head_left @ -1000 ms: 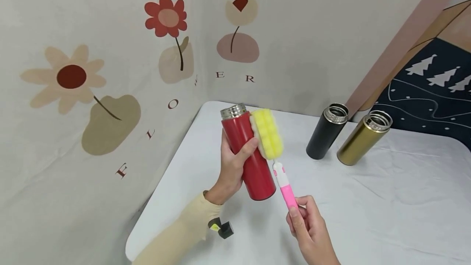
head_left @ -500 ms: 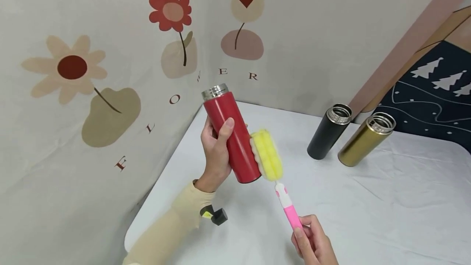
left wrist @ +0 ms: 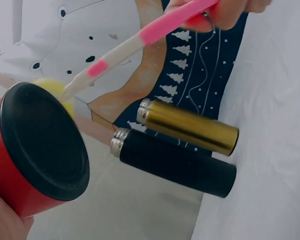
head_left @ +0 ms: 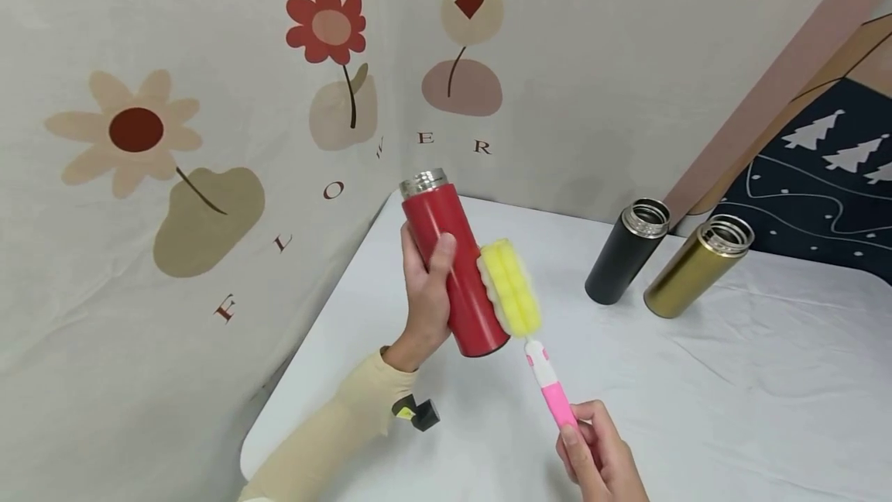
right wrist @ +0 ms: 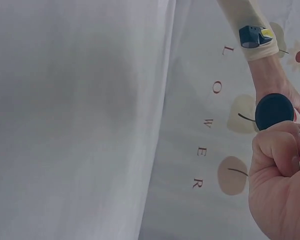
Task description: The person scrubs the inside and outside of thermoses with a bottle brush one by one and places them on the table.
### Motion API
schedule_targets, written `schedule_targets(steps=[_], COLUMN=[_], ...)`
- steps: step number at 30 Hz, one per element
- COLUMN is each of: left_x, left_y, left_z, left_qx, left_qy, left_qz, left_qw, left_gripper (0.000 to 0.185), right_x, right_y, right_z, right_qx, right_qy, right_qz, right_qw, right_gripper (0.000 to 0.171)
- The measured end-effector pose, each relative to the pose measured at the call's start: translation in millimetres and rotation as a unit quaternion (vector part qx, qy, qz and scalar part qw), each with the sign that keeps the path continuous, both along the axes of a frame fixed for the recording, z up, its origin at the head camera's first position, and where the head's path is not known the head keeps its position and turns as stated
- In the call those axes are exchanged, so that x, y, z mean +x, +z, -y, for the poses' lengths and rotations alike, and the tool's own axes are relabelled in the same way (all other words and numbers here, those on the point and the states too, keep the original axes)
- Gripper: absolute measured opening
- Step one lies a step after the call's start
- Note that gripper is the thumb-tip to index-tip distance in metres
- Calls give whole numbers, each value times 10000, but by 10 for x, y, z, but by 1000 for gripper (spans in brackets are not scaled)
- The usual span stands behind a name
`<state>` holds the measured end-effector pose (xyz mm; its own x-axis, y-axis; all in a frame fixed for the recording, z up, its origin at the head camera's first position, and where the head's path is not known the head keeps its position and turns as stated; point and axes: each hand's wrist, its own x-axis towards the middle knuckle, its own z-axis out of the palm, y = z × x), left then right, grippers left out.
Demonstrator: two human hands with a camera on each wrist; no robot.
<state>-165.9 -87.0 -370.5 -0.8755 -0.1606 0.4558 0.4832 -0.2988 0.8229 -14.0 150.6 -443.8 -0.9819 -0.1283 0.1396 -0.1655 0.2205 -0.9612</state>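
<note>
Closest to my head camera, my right hand [head_left: 599, 452] sits at the bottom edge of the view, fingers curled round the pink end of the bottle brush [head_left: 536, 347] — pinching its handle, which runs up and to the left from the grip. The brush's yellow sponge head [head_left: 511, 287] lies flat against the right side of the red flask [head_left: 456, 262], touching its lower half. My left hand [head_left: 427, 293] holds that flask up off the table, tilted with its steel mouth leaning back and left; the thumb lies across the front of the red body and the fingers wrap behind it. From the left wrist view I see the flask's black base [left wrist: 45, 142] facing the lens, with the brush handle [left wrist: 145, 37] crossing above it. A cream sleeve [head_left: 334, 440] covers the left forearm, and a small black and yellow device [head_left: 416, 414] hangs at the wrist. Beneath it all is the white table [head_left: 697, 409], its cloth lightly creased. Farther back, well apart from the hands, a black flask [head_left: 627, 252] and a gold flask [head_left: 699, 266] stand just beside each other — both open at the top. Behind them hangs the flower-printed backdrop [head_left: 209, 138].
</note>
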Motion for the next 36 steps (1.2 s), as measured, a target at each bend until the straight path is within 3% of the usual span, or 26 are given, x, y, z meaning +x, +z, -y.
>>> schedule_targets(steps=[5,9,15,21,25,28,32,36], left_x=[42,80,133,153,165,193,224,217], left_y=[-64,-108,-154,-174,-201,-226,-227,-187], left_z=[-78,-103,-115,-173,-210,-232,-253,-250], left_qx=[-207,-295,-488,-356,-283,-322,-480,-486], left_qy=[-287,-450,-485,-478,-754,-928,-911,-596], left_qz=[229,294,267,301,371,505,573,480], left_qw=[9991,9981,9973,9978,9961,9939,9930,9959], left_gripper=[78,73,72,70,75,72,66,63], right_x=[-70,-128,-196,-244,-280,-316,-362,-362], right_y=[59,104,162,192,206,209,205,206], right_z=[1,17,66,106,106,98,107,132], right_qx=[-242,-300,-237,-251,-292,-371,-466,-414], right_qy=[16,61,104,97,120,170,237,262], right_qz=[360,487,213,158,123,-168,-587,-519], right_qw=[9991,9983,9994,9995,9994,9990,9969,9975], right_gripper=[3,2,5,4,5,6,10,10])
